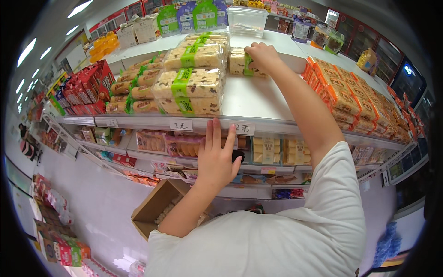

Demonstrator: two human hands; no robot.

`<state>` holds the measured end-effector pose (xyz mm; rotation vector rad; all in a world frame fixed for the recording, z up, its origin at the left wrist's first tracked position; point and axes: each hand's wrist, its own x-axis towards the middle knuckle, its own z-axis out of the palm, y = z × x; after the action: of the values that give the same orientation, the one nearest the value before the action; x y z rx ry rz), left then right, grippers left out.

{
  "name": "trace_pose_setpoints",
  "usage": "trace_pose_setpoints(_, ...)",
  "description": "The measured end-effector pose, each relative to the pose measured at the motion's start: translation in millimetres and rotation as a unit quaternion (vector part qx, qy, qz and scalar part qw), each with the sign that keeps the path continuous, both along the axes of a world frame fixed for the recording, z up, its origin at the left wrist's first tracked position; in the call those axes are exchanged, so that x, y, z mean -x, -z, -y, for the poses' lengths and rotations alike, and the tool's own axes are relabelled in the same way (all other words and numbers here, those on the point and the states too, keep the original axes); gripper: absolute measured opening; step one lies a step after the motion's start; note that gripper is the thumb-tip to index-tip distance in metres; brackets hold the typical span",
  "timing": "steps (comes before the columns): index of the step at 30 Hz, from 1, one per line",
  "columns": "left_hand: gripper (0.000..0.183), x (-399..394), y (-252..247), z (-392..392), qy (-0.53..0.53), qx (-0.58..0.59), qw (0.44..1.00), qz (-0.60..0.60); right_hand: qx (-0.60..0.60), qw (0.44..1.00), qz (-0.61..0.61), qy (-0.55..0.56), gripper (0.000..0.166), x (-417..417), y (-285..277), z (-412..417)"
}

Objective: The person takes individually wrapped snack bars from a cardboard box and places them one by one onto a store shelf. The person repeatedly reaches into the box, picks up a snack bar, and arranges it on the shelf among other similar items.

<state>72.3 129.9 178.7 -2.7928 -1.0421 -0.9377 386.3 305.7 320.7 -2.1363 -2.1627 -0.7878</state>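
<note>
My right hand [262,57] is on a clear-wrapped pastry pack with a green band [238,62] at the back of the white top shelf [256,95]. Its fingers curl over the pack's right part, and the fingertips are partly hidden. Left of it stand stacked packs of the same kind [187,83], pale blocks with dark bits. My left hand [216,155] has its fingers spread against the shelf's front edge, beside the handwritten price tags [181,125]; it holds nothing. Below my left forearm an open cardboard box [152,204] has similar pale packs inside.
Orange-edged snack packs [356,97] fill the shelf's right side. Wrapped rolls [138,83] and red snack packets [86,86] stand at the left. A clear plastic bin [247,21] sits on the raised back ledge. Lower shelves hold packaged baked goods [265,150]. A person [27,145] is far left.
</note>
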Motion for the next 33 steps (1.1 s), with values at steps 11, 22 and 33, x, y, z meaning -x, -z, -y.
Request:
trace_pose_setpoints(11,0.061,38,-3,-27,0.136,0.069,0.979,0.135,-0.069,0.983,-0.147,-0.08,0.041,7,-15,67)
trace_pose_setpoints(22,0.023,201,127,19,-0.106,0.411,0.904,0.055,0.026,0.805,-0.518,-0.287,0.021,172,143,275)
trace_pose_setpoints(33,0.06,179,217,61,-0.045,0.584,0.781,-0.216,0.294,0.694,-0.63,-0.189,0.017,257,256,305)
